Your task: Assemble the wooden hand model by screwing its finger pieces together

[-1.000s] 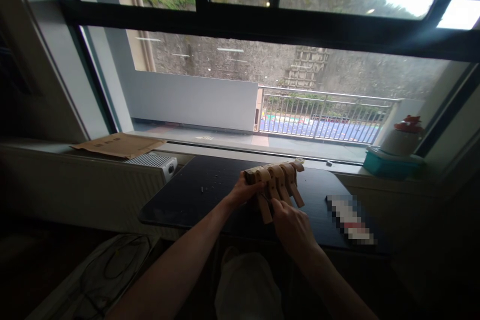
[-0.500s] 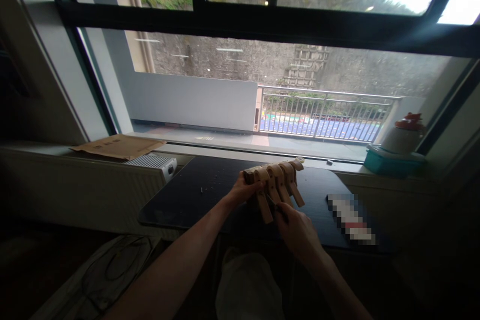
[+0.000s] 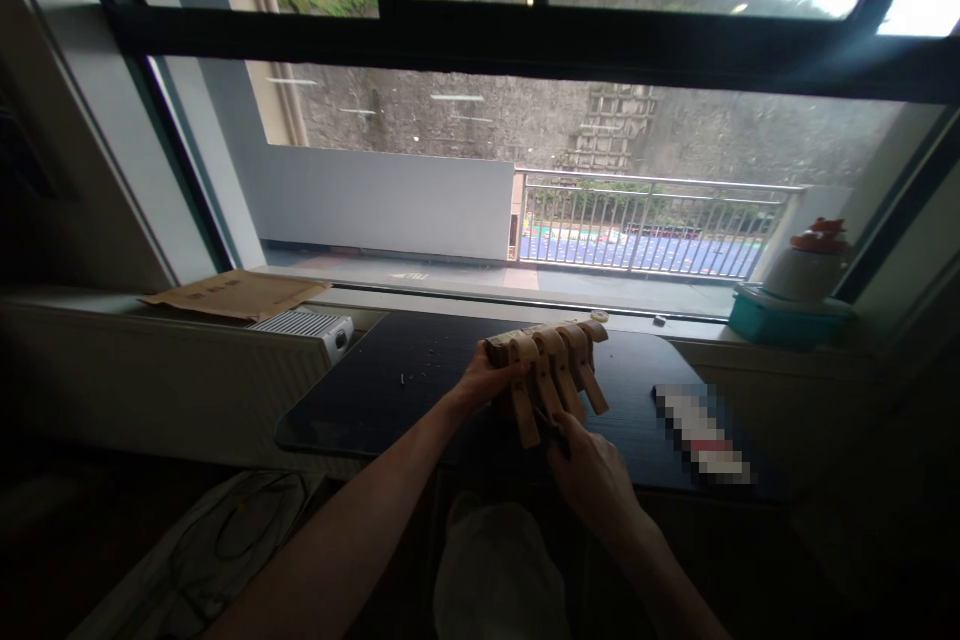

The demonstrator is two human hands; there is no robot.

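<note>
Brown envelope (image 3: 236, 295) on radiator (image 3: 187, 385), red-topped bottle (image 3: 814, 270) on teal box (image 3: 780, 316), railing (image 3: 640, 226) outside

You've got two hands (image 3: 589, 460), one wooden piece (image 3: 552, 344) with at least three hanging strips (image 3: 526, 420), one dark tool (image 3: 556, 434), one table (image 3: 337, 410), one pixelated item (image 3: 701, 435), one brown envelope (image 3: 236, 294), one radiator (image 3: 150, 370), one teal box (image 3: 787, 317), one orange-topped container (image 3: 810, 275), one railing (image 3: 652, 184) outside; small bits (image 3: 402, 380) on your table: several, too tiny to count.
</note>
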